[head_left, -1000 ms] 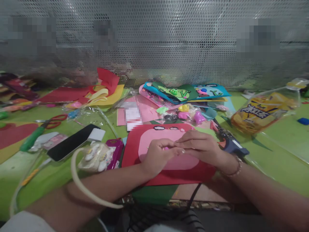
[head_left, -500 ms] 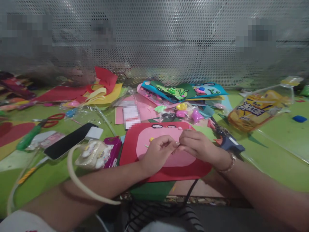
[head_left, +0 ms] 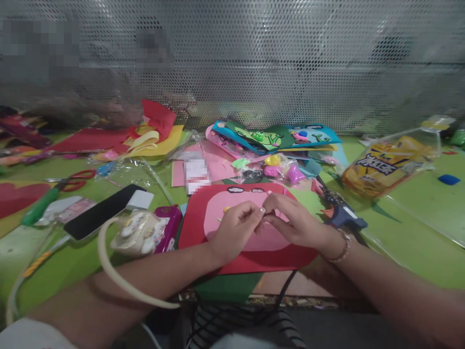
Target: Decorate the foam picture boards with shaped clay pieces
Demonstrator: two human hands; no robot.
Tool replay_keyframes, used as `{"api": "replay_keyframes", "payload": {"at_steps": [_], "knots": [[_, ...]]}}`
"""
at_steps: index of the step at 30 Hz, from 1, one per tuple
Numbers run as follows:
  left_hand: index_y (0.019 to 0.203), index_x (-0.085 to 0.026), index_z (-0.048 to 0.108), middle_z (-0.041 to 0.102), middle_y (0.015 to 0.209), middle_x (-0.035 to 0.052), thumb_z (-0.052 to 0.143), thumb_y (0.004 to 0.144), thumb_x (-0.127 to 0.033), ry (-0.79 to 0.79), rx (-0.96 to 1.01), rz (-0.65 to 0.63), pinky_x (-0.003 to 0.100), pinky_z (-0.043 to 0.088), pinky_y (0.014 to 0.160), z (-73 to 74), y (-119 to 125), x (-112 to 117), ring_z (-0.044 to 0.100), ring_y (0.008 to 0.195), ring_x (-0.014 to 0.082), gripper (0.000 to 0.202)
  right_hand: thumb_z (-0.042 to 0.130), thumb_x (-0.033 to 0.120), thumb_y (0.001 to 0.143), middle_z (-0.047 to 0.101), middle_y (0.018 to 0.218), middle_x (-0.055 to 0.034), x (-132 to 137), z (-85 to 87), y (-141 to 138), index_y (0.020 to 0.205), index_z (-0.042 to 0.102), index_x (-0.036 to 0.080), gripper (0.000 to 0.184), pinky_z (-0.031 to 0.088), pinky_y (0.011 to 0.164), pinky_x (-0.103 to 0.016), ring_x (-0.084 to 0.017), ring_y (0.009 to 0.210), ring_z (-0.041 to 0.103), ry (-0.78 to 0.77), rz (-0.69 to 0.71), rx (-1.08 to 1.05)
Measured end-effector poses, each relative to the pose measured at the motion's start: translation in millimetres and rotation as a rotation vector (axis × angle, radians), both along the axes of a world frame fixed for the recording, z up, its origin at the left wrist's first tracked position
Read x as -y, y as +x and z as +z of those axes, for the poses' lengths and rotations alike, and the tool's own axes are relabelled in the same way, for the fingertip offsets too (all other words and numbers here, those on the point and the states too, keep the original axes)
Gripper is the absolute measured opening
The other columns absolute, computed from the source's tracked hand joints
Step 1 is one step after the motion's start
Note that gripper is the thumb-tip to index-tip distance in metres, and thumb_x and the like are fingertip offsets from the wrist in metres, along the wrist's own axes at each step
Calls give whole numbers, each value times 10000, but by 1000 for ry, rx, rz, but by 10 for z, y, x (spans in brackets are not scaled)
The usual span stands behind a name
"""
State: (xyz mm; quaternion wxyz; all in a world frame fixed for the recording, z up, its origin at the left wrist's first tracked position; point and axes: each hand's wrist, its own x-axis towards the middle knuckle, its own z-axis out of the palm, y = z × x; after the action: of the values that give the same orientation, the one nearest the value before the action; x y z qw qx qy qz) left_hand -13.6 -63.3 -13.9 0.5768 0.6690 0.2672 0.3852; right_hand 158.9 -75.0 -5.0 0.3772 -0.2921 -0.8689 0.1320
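Head view: looking down on a green table (head_left: 417, 252), with left hand (head_left: 236, 225) and right hand (head_left: 296, 218) brought together over a red card (head_left: 194, 213). Bent inward on the left, with thumb laid against curled fingers; arched on the right, with fingertips meeting or nearly meeting those opposite. Cannot tell whether pinching anything small. Lying flat beneath both: the red card, bearing a rounded pink panel (head_left: 265, 245), with black-edged white shapes (head_left: 235, 190) along the top and a yellow piece (head_left: 226, 209) just beside the left hand. Placed left of the card: a purple case (head_left: 170, 228) and a black phone (head_left: 103, 213). Set beyond: clay packets (head_left: 295, 173). Tilted at far right: a bottle (head_left: 388, 167).
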Motion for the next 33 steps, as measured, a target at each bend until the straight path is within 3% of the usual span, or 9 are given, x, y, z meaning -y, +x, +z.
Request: {"api": "replay_keyframes", "payload": {"at_steps": [4, 10, 18, 22, 27, 33], "knots": [[660, -160, 522, 522, 613, 4, 473, 881, -444, -7, -13, -14, 243, 420, 598, -19, 8, -1, 503, 582, 127, 363, 455, 128, 893, 501, 753, -16, -9, 10, 24, 826, 433, 199, 99, 417, 584, -237, -124, 655, 475, 11, -9, -24], [588, -163, 496, 484, 547, -3, 423, 896, -504, -37, -49, -68, 227, 378, 501, -52, -1, -1, 451, 492, 106, 465, 345, 175, 950, 501, 705, -32, -15, 13, 36, 795, 462, 192, 195, 407, 578, -238, -139, 638, 461, 187, 3, 196], [600, -163, 483, 459, 529, -22, 472, 872, -500, -75, -17, -86, 232, 375, 514, -13, -4, 9, 452, 482, 101, 432, 408, 259, 952, 499, 653, -21, 35, -8, 8, 738, 490, 181, 242, 399, 565, -224, -127, 605, 467, 246, -26, 161], [636, -165, 491, 456, 541, -36, 528, 849, -469, -89, 36, -24, 223, 360, 520, 2, -6, 20, 426, 484, 87, 374, 464, 220, 926, 536, 677, -27, 38, 3, -6, 784, 518, 178, 158, 422, 573, -236, -129, 632, 498, 166, -31, 52], [711, -168, 480, 493, 620, -33, 514, 868, -435, -162, 129, 107, 208, 364, 505, -31, 16, -23, 427, 470, 64, 312, 612, 196, 833, 599, 674, -17, -55, 7, 13, 775, 591, 177, 64, 447, 557, -251, -123, 618, 548, 7, -184, -247], [726, -173, 443, 454, 655, -31, 512, 849, -485, -278, 219, 205, 179, 345, 452, -115, 65, -93, 423, 482, 57, 342, 695, 265, 767, 671, 695, -29, -169, -26, 86, 748, 682, 181, 88, 486, 551, -274, -143, 626, 599, -184, -308, -421]]}}
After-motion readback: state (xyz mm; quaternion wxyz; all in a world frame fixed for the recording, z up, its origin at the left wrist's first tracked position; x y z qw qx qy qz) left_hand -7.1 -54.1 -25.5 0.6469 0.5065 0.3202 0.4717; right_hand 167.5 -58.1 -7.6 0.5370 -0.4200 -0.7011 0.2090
